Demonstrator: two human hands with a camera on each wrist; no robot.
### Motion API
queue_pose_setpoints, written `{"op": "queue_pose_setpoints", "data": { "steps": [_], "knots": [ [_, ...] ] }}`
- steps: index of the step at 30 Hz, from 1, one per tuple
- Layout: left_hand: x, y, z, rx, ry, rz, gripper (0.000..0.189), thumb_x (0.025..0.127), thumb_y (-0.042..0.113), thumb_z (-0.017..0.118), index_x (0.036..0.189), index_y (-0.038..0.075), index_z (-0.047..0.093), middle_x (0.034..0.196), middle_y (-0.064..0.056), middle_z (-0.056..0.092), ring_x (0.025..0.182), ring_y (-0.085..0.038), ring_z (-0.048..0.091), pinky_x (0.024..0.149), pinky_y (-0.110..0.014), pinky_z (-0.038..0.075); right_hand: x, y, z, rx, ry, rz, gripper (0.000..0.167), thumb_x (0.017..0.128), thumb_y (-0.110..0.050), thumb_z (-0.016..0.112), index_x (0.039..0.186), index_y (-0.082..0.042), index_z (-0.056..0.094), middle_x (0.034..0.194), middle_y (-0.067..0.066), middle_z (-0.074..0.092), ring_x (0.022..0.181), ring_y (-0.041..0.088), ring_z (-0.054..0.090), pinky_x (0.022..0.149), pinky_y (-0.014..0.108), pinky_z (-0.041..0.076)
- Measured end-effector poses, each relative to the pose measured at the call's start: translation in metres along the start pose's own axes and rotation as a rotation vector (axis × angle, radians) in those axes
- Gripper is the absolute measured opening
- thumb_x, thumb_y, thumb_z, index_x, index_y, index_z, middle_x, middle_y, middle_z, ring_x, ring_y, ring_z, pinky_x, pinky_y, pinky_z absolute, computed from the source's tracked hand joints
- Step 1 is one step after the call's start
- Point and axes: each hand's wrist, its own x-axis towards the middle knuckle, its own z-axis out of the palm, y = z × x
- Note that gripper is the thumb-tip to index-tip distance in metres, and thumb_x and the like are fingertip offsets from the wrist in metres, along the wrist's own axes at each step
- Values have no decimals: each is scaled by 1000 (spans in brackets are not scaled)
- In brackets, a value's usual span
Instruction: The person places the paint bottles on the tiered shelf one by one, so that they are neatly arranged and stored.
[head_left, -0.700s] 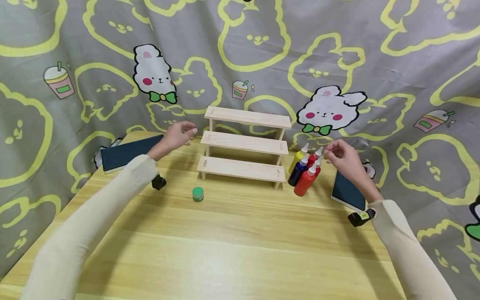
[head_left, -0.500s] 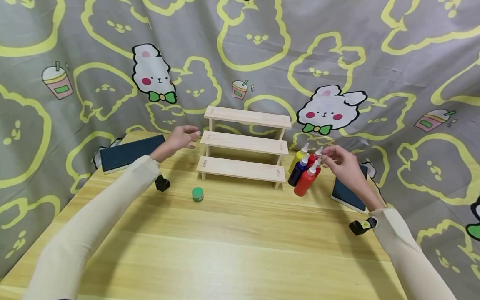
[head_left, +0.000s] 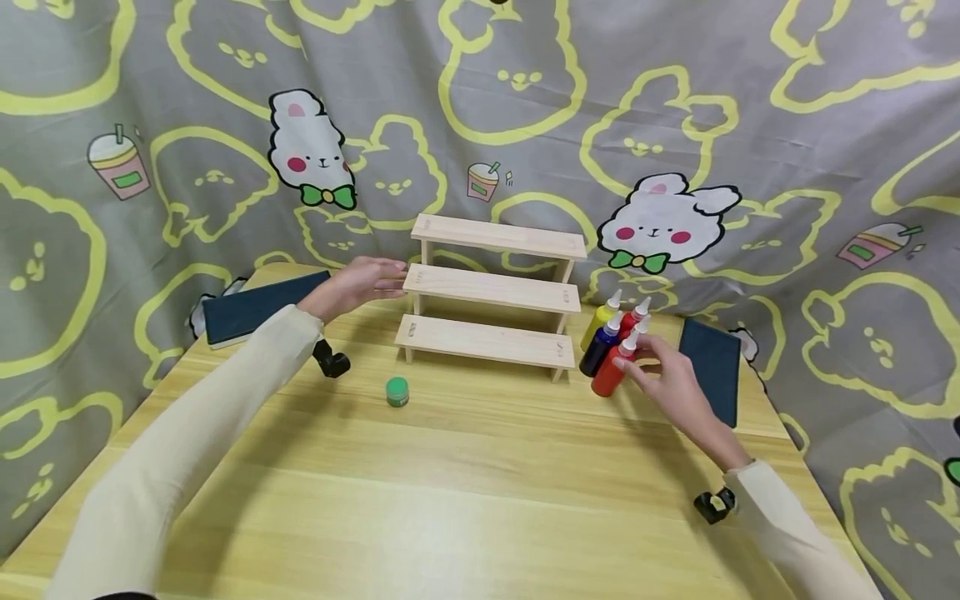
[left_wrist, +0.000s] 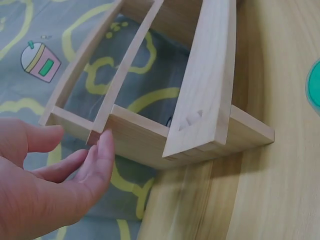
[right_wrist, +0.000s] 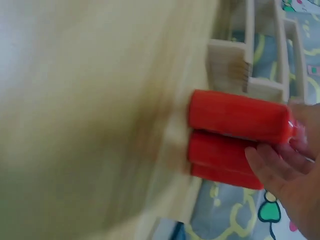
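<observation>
A three-tier wooden stand [head_left: 491,290] is near the back of the table. My left hand [head_left: 358,282] has its fingers fairly straight, and in the left wrist view the fingertips [left_wrist: 106,142] meet the end of the stand's middle shelf [left_wrist: 117,82]. To the right stands a cluster of squeeze bottles with white nozzles. My right hand [head_left: 675,387] pinches the front red squeeze bottle [head_left: 606,383] near its neck, thumb on the near side. In the blurred right wrist view, fingers lie beside that red bottle [right_wrist: 235,115]; the thumb is partly hidden.
Blue [head_left: 595,358], yellow [head_left: 597,323] and other red bottles [head_left: 632,321] crowd the front red one. A small green-lidded jar [head_left: 397,392] stands before the stand. Dark flat boards lie at the left [head_left: 258,304] and right [head_left: 708,371]. A patterned curtain [head_left: 375,75] hangs behind.
My right hand has come down and toward me, from above the rear bottles to the front red squeeze bottle. My left hand has moved right, up to the stand's left end.
</observation>
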Motion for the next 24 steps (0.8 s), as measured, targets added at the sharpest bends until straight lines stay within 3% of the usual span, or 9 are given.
{"op": "queue_pose_setpoints", "data": {
  "steps": [2,4,7,10,12,16,19,24],
  "knots": [
    [0,-1,0,-22,-13,-13,55,113,7,41,163,-7,23,168,-26,26,152,-39,34,126,-45,38,-5,1,7,8,-11,8,37,96,-14,79,125,2,63,116,19,71,104,34,70,86,47,66],
    [0,-2,-1,-18,-29,-26,55,113,8,41,163,-6,22,168,-26,25,153,-39,33,126,-44,38,-11,2,13,29,-12,32,39,95,-12,79,127,3,63,115,21,71,104,39,70,86,55,64],
    [1,-2,0,6,-33,-31,55,112,7,43,162,-7,25,166,-26,30,147,-36,44,123,-42,43,-19,2,20,61,2,103,43,95,-15,80,130,2,62,116,21,72,106,32,70,89,41,66],
    [3,-1,0,23,-14,-47,53,111,5,47,160,-8,30,159,-25,40,125,-25,61,117,-37,51,-24,1,26,118,27,175,45,95,-18,80,131,2,62,122,20,71,107,14,68,89,19,62],
    [4,-1,-1,22,-4,-55,53,110,5,49,159,-8,32,152,-22,45,108,-16,64,113,-34,54,-26,0,28,163,38,215,46,95,-19,81,131,3,62,125,21,69,105,-1,64,88,7,56],
    [9,0,-3,10,3,-66,56,110,6,52,160,-6,32,140,-12,51,96,-8,64,114,-34,53,-23,-3,30,253,59,264,47,94,-18,82,130,5,63,128,23,66,100,-15,59,87,2,53],
    [15,1,-7,-39,12,-77,55,109,7,54,160,-3,34,132,-7,55,96,-8,63,119,-37,48,-18,-6,26,256,52,279,48,93,-19,83,130,4,65,128,22,67,103,-8,63,87,3,53],
    [22,0,-11,-125,-14,-97,57,109,7,53,162,-1,32,122,-4,62,99,-12,66,123,-42,43,-15,-17,9,166,-44,268,50,94,-27,82,134,-1,65,129,21,67,115,29,70,83,4,53]
  ]
}}
